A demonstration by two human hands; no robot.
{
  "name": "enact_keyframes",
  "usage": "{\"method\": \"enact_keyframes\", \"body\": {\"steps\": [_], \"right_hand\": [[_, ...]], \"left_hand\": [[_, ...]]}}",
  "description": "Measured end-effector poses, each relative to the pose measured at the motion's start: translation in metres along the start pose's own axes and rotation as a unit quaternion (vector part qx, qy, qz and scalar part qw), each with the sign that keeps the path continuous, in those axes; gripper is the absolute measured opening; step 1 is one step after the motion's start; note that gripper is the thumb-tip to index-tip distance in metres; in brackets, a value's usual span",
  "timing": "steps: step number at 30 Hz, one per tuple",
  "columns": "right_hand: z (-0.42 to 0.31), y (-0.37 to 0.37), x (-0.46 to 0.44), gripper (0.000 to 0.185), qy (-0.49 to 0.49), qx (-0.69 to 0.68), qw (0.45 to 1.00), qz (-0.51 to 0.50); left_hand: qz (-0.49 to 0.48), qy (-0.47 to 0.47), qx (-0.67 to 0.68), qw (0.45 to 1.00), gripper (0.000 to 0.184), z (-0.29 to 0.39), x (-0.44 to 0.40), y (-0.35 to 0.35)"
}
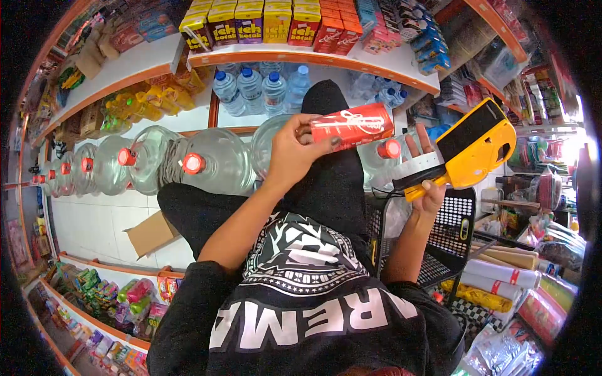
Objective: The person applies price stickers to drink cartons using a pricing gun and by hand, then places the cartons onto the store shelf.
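Note:
My left hand (298, 149) is closed around one end of a red drink carton (360, 127) with white script lettering, held sideways above my lap. To its right, my right hand (429, 188) grips a yellow and black hand-held device (480, 150) that looks like a price gun. A white strip (416, 165) lies along the device near my fingers; some fingers are hidden behind it. The carton and the device are apart. Behind the carton stand a clear water gallon (271, 147) and one with a red cap (389, 148).
Drink cartons (269, 22) fill a white shelf (251, 55) ahead, with water bottles (274, 91) below. Large gallons (216, 160) line the left. A cardboard piece (152, 235) lies on the tiled floor. A black basket (454, 219) stands at my right, near rolled goods (501, 276).

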State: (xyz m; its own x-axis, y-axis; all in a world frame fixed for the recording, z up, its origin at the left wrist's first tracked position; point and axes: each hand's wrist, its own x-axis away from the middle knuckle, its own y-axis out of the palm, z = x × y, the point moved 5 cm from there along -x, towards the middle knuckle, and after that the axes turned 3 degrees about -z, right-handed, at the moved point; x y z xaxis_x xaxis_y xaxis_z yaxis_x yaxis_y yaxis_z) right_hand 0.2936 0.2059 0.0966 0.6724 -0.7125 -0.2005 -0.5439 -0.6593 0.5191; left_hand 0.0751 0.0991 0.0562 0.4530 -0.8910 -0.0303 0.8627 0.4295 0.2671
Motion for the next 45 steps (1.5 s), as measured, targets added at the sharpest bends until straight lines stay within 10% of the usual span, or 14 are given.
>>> {"method": "enact_keyframes", "body": {"steps": [8,25,33,36,45], "right_hand": [[0.008,-0.001,-0.003,0.089,-0.004,0.0,1.0,0.017],[0.02,-0.031,0.017,0.065,0.077,0.128,0.981,0.121],[0.042,-0.013,0.008,0.042,0.168,0.171,0.97,0.036],[0.051,-0.016,0.008,0.04,0.203,0.185,0.961,0.04],[0.056,-0.021,0.021,0.038,0.255,0.144,0.956,-0.011]], "left_hand": [[-0.048,-0.297,0.336,0.892,0.046,-0.031,0.007,0.008],[-0.089,-0.426,0.519,0.735,0.053,-0.076,0.023,0.013],[-0.045,-0.461,0.143,0.875,0.049,-0.076,0.047,-0.01],[-0.052,-0.332,-0.094,0.937,0.047,-0.072,0.037,-0.028],[-0.03,-0.193,-0.186,0.963,0.04,-0.062,0.036,-0.024]]}}
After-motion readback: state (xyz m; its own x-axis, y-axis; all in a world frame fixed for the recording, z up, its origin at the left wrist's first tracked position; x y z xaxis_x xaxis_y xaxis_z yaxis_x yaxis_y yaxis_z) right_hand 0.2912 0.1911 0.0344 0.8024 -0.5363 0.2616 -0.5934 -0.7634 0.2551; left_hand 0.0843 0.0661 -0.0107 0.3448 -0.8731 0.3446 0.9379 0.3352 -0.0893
